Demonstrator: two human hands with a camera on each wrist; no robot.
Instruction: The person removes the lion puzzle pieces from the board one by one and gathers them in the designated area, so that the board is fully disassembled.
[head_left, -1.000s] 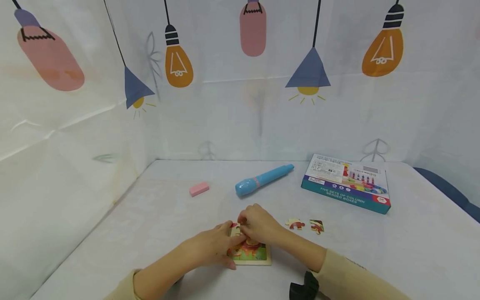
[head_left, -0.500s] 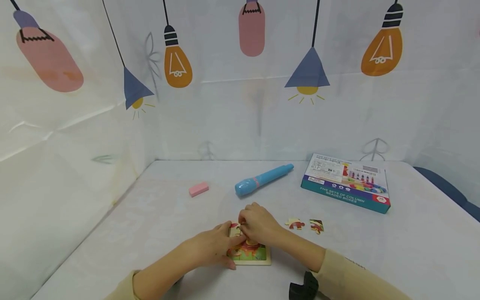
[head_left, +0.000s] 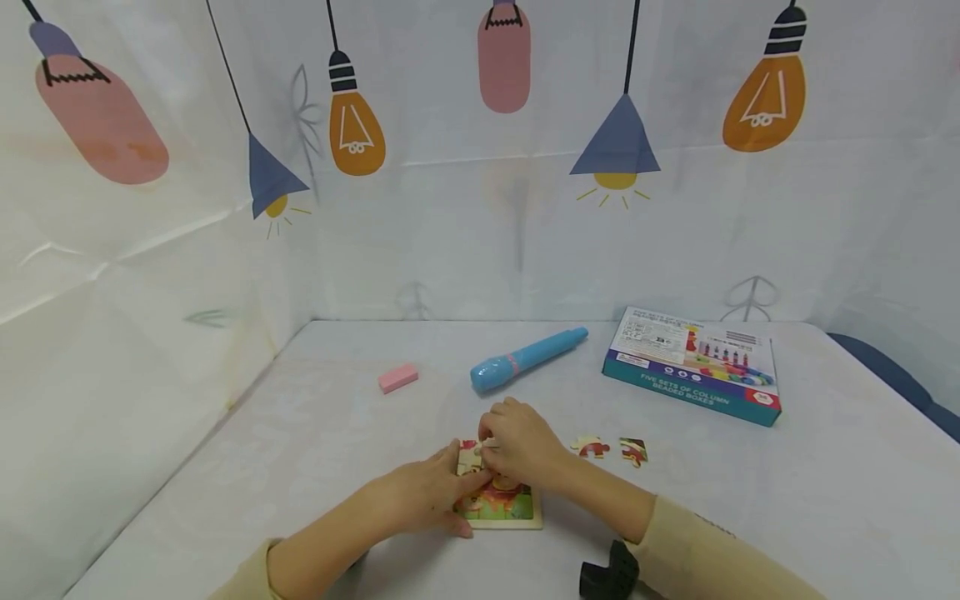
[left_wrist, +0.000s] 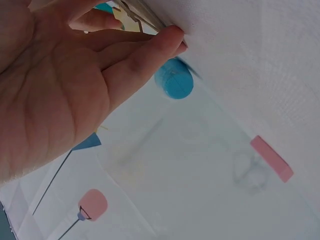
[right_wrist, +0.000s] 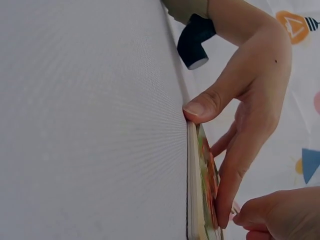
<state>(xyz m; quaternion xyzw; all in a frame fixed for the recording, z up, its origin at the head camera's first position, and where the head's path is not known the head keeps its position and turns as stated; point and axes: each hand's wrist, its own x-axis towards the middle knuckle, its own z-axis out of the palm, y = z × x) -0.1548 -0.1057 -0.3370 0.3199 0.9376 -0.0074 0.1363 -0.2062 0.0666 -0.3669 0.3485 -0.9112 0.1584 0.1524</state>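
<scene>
A small wooden jigsaw puzzle (head_left: pixel 498 510) with a colourful picture lies in its pale frame near the front of the table. Along its left side rests my left hand (head_left: pixel 423 492), with the thumb at the near edge and outstretched fingers on the picture (right_wrist: pixel 255 115). My right hand (head_left: pixel 525 446) is over the upper part of the puzzle, thumb and fingers pinching a pale puzzle piece (head_left: pixel 490 444), mostly hidden. Two loose puzzle pieces lie to the right, a red and cream one (head_left: pixel 592 447) and a darker-edged one (head_left: pixel 633 452).
Behind the puzzle lie a pink block (head_left: pixel 398 378) and a blue microphone-shaped toy (head_left: pixel 528 360). A flat boxed set (head_left: pixel 693 365) sits at the back right. By the right sleeve is a black curved object (head_left: pixel 609 573). A printed white curtain (head_left: pixel 465 233) borders the table.
The right hand has shifted slightly upward, and a pale piece now shows at its fingertips. Left hand and loose pieces stay in place.
</scene>
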